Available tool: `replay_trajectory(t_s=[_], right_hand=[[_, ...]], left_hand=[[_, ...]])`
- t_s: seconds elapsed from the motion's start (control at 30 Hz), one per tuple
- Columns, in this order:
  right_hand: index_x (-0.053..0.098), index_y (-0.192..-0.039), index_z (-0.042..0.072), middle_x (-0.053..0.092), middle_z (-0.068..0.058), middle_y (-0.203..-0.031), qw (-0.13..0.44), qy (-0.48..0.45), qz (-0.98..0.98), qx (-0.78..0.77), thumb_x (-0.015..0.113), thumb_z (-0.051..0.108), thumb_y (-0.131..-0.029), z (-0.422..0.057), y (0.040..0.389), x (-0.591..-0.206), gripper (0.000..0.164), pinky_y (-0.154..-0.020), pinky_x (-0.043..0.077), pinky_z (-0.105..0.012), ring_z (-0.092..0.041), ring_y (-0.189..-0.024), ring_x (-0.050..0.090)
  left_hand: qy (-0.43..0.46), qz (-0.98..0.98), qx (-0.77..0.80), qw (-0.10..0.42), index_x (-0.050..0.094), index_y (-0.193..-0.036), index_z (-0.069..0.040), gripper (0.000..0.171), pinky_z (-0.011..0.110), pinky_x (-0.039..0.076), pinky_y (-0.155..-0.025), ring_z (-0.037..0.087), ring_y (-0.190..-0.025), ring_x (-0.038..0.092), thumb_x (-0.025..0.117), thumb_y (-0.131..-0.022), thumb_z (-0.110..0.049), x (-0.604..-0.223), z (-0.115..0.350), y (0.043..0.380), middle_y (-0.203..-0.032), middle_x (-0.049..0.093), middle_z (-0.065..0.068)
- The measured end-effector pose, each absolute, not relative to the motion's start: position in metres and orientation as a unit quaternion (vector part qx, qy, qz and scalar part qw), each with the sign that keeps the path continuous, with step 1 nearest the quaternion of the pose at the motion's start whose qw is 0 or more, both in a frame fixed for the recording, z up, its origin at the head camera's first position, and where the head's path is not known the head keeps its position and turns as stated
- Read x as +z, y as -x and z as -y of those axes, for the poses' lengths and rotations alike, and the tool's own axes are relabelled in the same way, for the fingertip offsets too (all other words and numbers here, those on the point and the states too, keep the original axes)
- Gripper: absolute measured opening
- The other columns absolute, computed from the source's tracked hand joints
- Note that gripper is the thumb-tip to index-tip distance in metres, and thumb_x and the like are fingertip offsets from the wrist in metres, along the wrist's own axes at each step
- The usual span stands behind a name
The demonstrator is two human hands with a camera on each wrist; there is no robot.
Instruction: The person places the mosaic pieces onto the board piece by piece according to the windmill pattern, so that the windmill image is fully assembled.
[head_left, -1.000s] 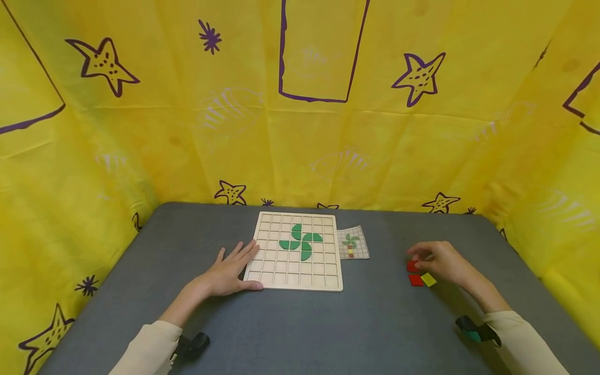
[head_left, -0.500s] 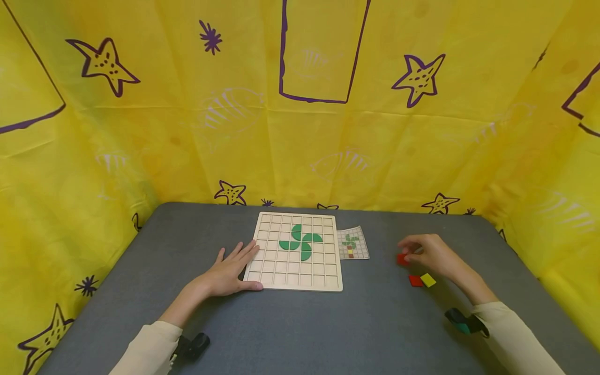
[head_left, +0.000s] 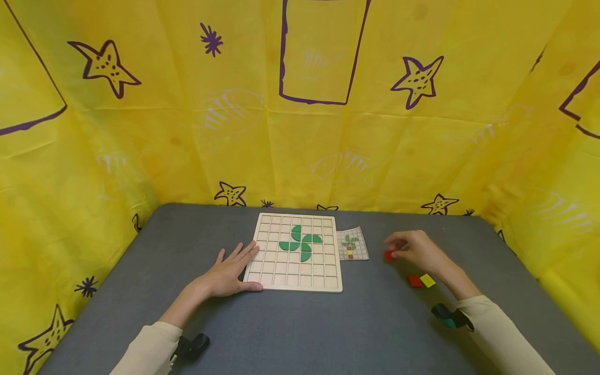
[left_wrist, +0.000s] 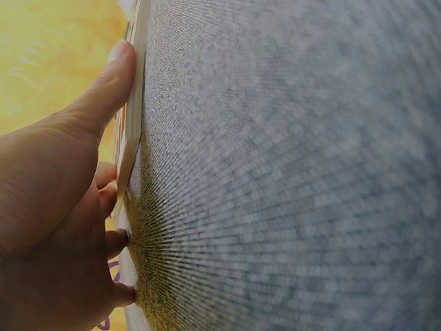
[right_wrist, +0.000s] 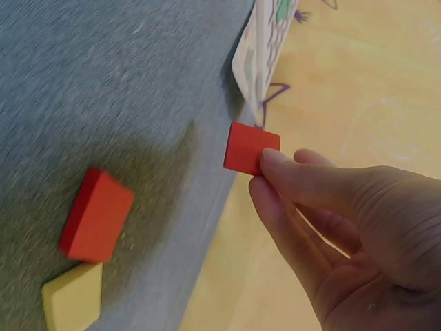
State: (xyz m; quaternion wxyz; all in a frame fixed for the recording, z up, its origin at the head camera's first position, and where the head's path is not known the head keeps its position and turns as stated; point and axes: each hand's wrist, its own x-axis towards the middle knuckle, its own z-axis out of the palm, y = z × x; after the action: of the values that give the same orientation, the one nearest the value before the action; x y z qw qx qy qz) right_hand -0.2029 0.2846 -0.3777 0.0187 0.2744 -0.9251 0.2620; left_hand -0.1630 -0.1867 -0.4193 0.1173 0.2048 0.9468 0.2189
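My right hand (head_left: 414, 251) pinches a red square tile (right_wrist: 247, 147) between thumb and finger, held above the table to the right of the pattern card. With fingers spread, my left hand (head_left: 228, 273) rests at the left edge of a wooden grid board (head_left: 292, 278); its thumb touches the board's near left corner. Several green rounded pieces (head_left: 306, 252) form a pinwheel on the board. Beneath the right forearm's side, a second red square tile (head_left: 414, 281) and a yellow square tile (head_left: 427, 280) lie touching or nearly so on the table.
The pattern card (head_left: 353, 244) lies against the board's right edge, printed with a green pinwheel above a red and yellow stem. A grey table (head_left: 300, 333) is enclosed by yellow cloth (head_left: 300, 151) at the back and sides. Both wrists carry dark straps with cameras.
My right hand has lifted the red tile away from the other two tiles and moved left towards the card. The left hand and the board stay where they were.
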Motion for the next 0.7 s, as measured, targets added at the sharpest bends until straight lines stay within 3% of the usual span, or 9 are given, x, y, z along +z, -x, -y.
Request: replay_trajectory(t_s=[0.7], right_hand=[[0.073,-0.098,-0.002,0.071,-0.005,-0.086,0.031,-0.271,0.916,0.294,0.077,-0.007,-0.078,-0.234,0.216,-0.376,0.021,-0.073,0.058,-0.038,-0.018,-0.076,0.065]], left_hand=[[-0.203,-0.949,0.210,0.117,0.023,-0.156,-0.007,0.100,0.070,-0.002,-0.109,0.043,-0.148,0.008,0.068,-0.084,-0.059,-0.421,0.187,0.163,-0.163,0.014,0.012]])
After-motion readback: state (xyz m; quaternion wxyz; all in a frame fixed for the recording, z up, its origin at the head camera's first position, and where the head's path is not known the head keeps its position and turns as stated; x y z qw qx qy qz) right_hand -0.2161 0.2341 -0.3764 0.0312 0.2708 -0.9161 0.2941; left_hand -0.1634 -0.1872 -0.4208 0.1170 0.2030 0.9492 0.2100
